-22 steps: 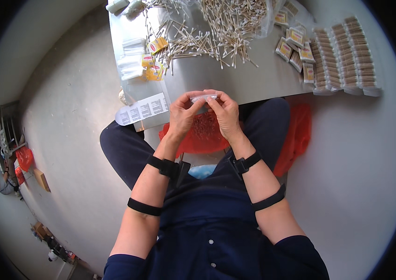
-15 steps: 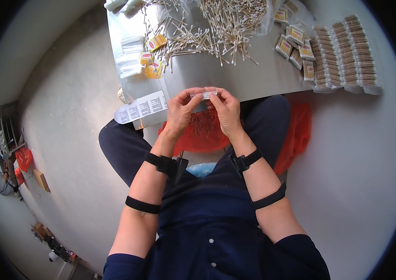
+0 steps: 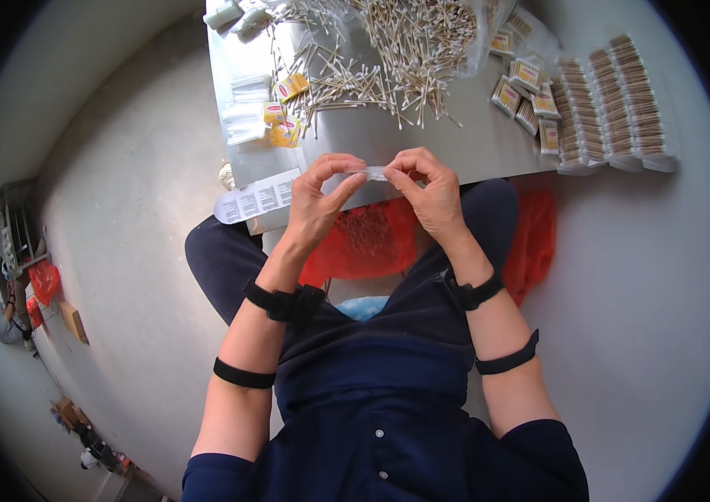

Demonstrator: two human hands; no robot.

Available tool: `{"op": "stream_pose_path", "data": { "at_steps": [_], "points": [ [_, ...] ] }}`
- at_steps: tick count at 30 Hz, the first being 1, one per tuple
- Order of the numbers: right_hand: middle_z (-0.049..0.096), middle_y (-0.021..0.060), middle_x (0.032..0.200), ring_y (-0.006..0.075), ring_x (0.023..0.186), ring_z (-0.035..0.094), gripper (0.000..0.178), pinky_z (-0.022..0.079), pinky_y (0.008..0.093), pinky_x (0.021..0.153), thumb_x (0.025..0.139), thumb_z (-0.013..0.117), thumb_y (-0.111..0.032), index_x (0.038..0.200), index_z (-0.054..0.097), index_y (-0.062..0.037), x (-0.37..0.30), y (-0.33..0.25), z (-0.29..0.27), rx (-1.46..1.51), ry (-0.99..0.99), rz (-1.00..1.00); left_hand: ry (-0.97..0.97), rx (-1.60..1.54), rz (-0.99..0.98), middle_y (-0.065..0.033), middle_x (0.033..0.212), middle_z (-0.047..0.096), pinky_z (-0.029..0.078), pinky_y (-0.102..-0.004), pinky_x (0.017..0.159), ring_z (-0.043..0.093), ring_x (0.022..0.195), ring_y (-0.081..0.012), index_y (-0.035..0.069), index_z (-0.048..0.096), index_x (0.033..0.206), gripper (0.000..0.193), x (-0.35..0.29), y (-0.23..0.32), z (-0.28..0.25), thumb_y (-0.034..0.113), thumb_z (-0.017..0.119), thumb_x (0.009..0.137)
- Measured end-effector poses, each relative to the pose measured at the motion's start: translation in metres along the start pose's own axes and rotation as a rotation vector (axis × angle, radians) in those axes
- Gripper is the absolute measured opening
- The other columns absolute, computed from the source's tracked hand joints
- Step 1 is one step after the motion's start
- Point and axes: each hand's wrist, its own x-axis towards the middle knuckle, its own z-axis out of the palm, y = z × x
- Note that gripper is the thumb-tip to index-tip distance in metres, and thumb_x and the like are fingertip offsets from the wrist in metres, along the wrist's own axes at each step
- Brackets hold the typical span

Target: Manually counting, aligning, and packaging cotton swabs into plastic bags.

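Observation:
Between my two hands, just over the table's near edge, is a small clear plastic packet of cotton swabs [image 3: 375, 174], its white tips showing. My left hand [image 3: 320, 197] pinches its left end between thumb and fingers. At the right end, my right hand [image 3: 432, 194] has thumb and fingertips closed on the packet. Beyond them lies a big loose pile of cotton swabs [image 3: 422, 46]. Clear plastic bags [image 3: 246, 121] and yellow cards [image 3: 286, 132] lie to the left of the pile.
Filled swab packets [image 3: 526, 75] lie scattered at the right, beside long rows of stacked packets [image 3: 614, 109]. A printed white sheet [image 3: 259, 197] lies at the table's [image 3: 489, 146] near left. Below the edge hangs a red bag [image 3: 359, 247] with swabs in it. A person [image 3: 8, 322] is far left.
My hands have moved apart toward the packet's two ends, the right one shifting right. The packet stays between them. The whole view has shifted slightly.

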Motion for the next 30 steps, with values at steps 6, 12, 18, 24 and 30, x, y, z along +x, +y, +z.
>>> {"op": "stream_pose_path", "data": {
  "at_steps": [6, 12, 18, 24, 30],
  "points": [
    [0.063, 0.003, 0.088, 0.0185, 0.08, 0.061, 0.01, 0.05, 0.0312, 0.068, 0.079, 0.077, -0.006, 0.087, 0.071, -0.0055, -0.013, -0.065, -0.013, -0.204, -0.048, -0.231, -0.045, -0.026, 0.105, -0.0076, 0.103, 0.069, 0.051, -0.0296, 0.087, 0.066, 0.097, -0.0174, 0.004, 0.071, 0.097, 0.012, -0.015, 0.047, -0.004, 0.007, 0.075, 0.086],
    [0.061, 0.0045, 0.085, 0.0244, 0.081, 0.061, 0.011, 0.051, 0.0355, 0.07, 0.076, 0.078, -0.005, 0.084, 0.07, -0.0061, -0.031, -0.101, -0.026, -0.339, -0.014, -0.422, -0.046, 0.193, 0.289, -0.0078, 0.1, 0.069, 0.054, -0.0315, 0.083, 0.068, 0.091, -0.0199, 0.004, 0.072, 0.094, 0.013, -0.035, 0.096, 0.002, 0.002, 0.076, 0.082],
    [0.06, 0.0026, 0.083, 0.0233, 0.08, 0.06, 0.013, 0.049, 0.0351, 0.071, 0.074, 0.079, -0.009, 0.084, 0.07, -0.008, -0.049, -0.122, -0.038, -0.356, -0.009, -0.441, -0.048, 0.243, 0.399, -0.0061, 0.094, 0.07, 0.05, -0.0381, 0.096, 0.068, 0.09, -0.0199, 0.005, 0.072, 0.093, 0.013, -0.049, 0.113, 0.003, 0.003, 0.077, 0.081],
    [0.06, 0.0025, 0.083, 0.0235, 0.08, 0.058, 0.013, 0.046, 0.0357, 0.072, 0.076, 0.077, -0.01, 0.085, 0.068, -0.0089, -0.054, -0.145, -0.045, -0.45, -0.051, -0.536, -0.035, 0.344, 0.437, -0.0033, 0.092, 0.07, 0.044, -0.0473, 0.104, 0.068, 0.088, -0.0201, 0.004, 0.071, 0.09, 0.011, -0.057, 0.135, 0.008, 0.003, 0.076, 0.081],
    [0.06, 0.0043, 0.083, 0.025, 0.081, 0.058, 0.011, 0.045, 0.0368, 0.074, 0.079, 0.074, -0.008, 0.086, 0.065, -0.0077, -0.057, -0.144, -0.049, -0.452, -0.084, -0.524, -0.069, 0.272, 0.349, -0.0064, 0.092, 0.069, 0.048, -0.0351, 0.096, 0.067, 0.088, -0.0198, 0.003, 0.071, 0.091, 0.009, -0.064, 0.143, 0.013, 0.002, 0.075, 0.083]
  ]
}}
